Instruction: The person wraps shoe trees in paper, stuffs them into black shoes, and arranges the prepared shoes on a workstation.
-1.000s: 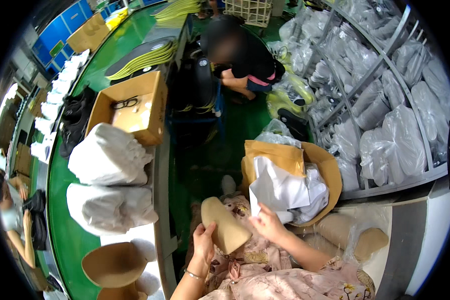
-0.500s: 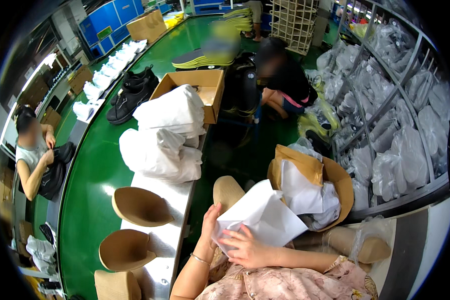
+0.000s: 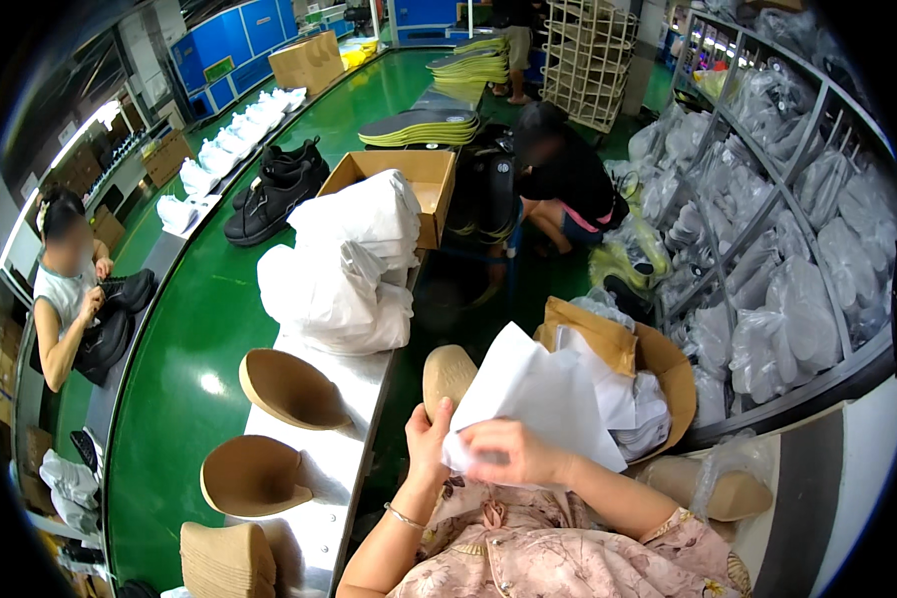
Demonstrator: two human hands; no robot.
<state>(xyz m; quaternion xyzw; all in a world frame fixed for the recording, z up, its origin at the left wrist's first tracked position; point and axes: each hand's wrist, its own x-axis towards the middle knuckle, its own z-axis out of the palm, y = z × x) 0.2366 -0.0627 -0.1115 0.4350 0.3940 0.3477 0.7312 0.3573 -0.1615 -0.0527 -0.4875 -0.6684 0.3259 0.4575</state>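
We grip the tan, rounded, stiff shoe form (image 3: 447, 375) in our left hand (image 3: 429, 439), just beyond the silver metal ledge (image 3: 343, 478). Our right hand (image 3: 508, 453) is at the broad white paper sheet (image 3: 546, 394), fingers curled and blurred; we cannot tell whether they pinch it. Left of the ledge's edge, smooth green belt (image 3: 174, 369) lies open.

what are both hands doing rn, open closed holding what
Left hand: closed, holding the tan molded insert.
Right hand: at the white paper sheet, blurred; grip cannot be told.
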